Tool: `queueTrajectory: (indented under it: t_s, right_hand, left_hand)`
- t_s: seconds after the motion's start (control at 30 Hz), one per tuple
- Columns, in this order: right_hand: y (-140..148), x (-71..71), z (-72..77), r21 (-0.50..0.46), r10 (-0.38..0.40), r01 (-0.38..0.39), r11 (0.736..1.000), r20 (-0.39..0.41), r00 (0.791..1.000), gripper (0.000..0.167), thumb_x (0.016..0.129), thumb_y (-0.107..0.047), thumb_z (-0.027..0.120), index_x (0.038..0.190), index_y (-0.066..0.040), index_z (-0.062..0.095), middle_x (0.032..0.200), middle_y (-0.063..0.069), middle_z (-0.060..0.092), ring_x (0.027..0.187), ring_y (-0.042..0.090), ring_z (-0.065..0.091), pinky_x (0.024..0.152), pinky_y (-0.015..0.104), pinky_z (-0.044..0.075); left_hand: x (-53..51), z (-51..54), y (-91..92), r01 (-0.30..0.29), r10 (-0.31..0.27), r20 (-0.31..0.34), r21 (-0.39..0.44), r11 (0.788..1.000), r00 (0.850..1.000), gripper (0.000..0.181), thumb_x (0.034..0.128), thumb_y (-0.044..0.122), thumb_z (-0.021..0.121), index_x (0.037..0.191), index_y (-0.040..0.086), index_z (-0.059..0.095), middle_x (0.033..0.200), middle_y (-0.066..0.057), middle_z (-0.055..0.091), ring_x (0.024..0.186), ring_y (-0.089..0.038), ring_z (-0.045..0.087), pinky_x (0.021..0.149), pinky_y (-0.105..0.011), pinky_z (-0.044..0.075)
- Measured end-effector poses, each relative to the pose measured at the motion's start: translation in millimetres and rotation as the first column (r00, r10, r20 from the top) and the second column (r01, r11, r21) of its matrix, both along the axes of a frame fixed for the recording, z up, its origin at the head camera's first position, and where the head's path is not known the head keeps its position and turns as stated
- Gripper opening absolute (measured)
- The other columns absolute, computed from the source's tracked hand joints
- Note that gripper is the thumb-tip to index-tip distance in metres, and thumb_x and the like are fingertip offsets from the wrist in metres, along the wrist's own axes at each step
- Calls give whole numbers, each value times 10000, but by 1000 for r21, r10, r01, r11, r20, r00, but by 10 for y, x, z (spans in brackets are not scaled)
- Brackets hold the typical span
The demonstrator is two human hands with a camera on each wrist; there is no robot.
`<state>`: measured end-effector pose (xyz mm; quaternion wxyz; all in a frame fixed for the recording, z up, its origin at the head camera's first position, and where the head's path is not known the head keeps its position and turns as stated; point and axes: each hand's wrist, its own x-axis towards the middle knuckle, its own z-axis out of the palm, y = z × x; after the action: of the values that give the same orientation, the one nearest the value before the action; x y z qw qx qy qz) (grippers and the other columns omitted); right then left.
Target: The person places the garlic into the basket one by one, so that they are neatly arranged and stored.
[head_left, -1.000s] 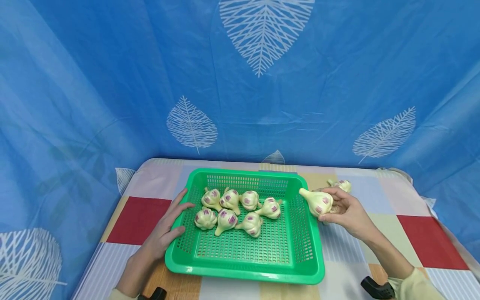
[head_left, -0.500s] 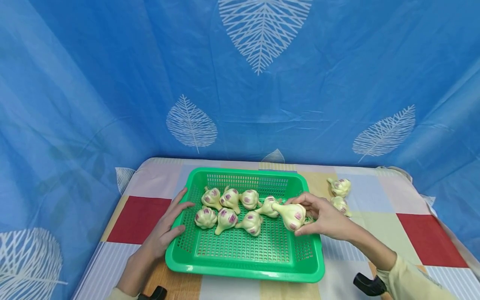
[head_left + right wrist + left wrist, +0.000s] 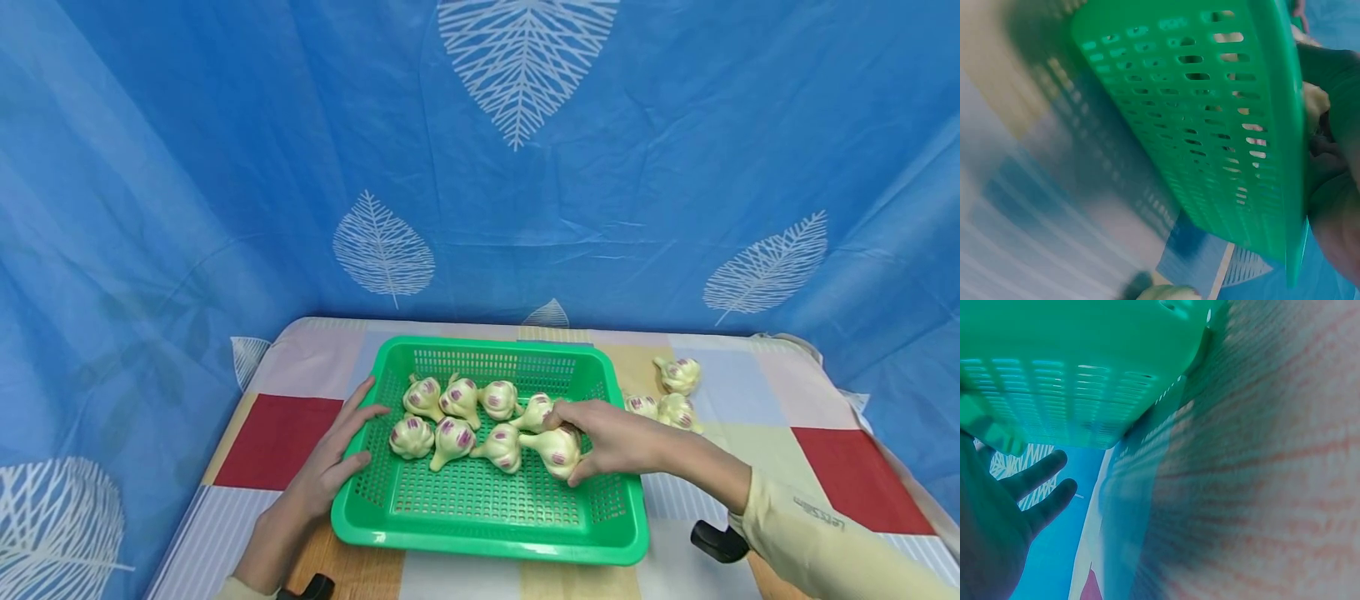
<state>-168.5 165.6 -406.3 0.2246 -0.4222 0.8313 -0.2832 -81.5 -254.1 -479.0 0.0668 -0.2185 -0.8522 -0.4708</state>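
Note:
A green plastic basket [image 3: 487, 550] holds several garlic bulbs [image 3: 453, 440], white with purple patches, grouped in two rows toward its left and back. Inside its right half, my right hand [image 3: 618, 437] holds one more garlic bulb [image 3: 558, 454] between thumb and fingers, its stem pointing left, close to the neighbouring bulbs. Whether that bulb touches the basket floor I cannot tell. At the left rim, my left hand [image 3: 330, 462] rests with fingers spread and relaxed. The left wrist view shows that hand [image 3: 997, 531] beside the basket's slotted wall [image 3: 1085, 400].
To the right of the basket, three garlic bulbs [image 3: 678, 377] lie on the patchwork tablecloth [image 3: 757, 467]. A blue curtain [image 3: 637, 208] with white leaf prints hangs behind the table. In the right wrist view, the basket's side wall [image 3: 1179, 112] fills the middle.
My right hand has carried the garlic bulb leftward over the basket's right rim and lowered it inside. The bulbs on the table came into view behind it. My left hand stays put.

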Motion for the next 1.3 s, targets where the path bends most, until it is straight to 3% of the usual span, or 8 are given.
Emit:
queueTrajectory:
  t_s: [0.2,0.5,0.63,0.77,0.9,1.03,1.13,1.3]
  right_hand:
    - [-140,3,-43,96,89,-83,992,-56,994,535,711,-175,926,1121,-228,587,1024,-160,585,883,39,565,746,280,501]
    - [-241,12,-154,177,145,-118,977,-145,979,487,694,-124,911,1023,-248,574,928,-186,538,784,33,536,708,253,490]
    - [-271,10,-197,230,191,-137,964,-235,953,483,700,-95,893,951,-251,511,876,-171,497,744,55,522,691,264,495]
    - [-304,10,-262,281,290,-186,942,-394,872,423,748,-27,801,937,-207,469,862,-115,471,762,85,509,694,287,504]
    - [-338,19,-324,316,381,-233,920,-571,728,307,838,30,683,1011,-154,508,956,-44,564,877,125,559,703,278,516]
    - [-373,32,-348,381,435,-221,898,-684,585,325,911,4,670,1188,-120,553,1175,20,628,1085,178,590,837,288,525]
    - [-392,30,-366,404,444,-197,893,-724,527,342,932,-37,677,1241,-116,554,1205,32,629,1113,191,591,878,294,515]
    - [-395,13,-392,391,433,-193,900,-748,504,256,951,-60,651,1174,-124,544,1124,18,621,1049,181,599,816,290,528]
  left_hand:
    - [6,13,2,-3,3,-10,-3,1000,1000,533,880,108,498,1409,53,517,1672,-98,137,1496,-266,156,992,-502,426]
    - [-1,8,2,-3,3,9,-5,1000,1000,541,877,110,494,1411,25,508,1674,-95,128,1494,-266,153,964,-458,469]
    - [2,-3,-6,1,-1,7,-1,1000,1000,539,881,119,498,1411,20,505,1671,-106,130,1490,-250,157,953,-424,483]
    - [7,-5,-10,4,-4,16,6,1000,1000,544,885,129,500,1419,25,501,1673,-96,125,1493,-212,148,955,-404,486]
    - [5,12,-8,1,-1,20,3,1000,1000,557,873,123,509,1427,66,506,1673,-92,128,1492,-196,150,958,-410,484]
    - [6,30,-8,-2,2,19,-1,1000,1000,565,871,119,517,1435,105,507,1673,-79,133,1493,-199,154,978,-422,467]
    - [10,37,-11,-1,1,17,-4,1000,1000,563,880,118,518,1443,128,503,1674,-77,133,1496,-199,151,993,-428,454]
    - [14,42,-5,-5,5,16,-14,1000,1000,574,876,111,520,1448,158,498,1672,-83,138,1495,-199,155,983,-430,464]
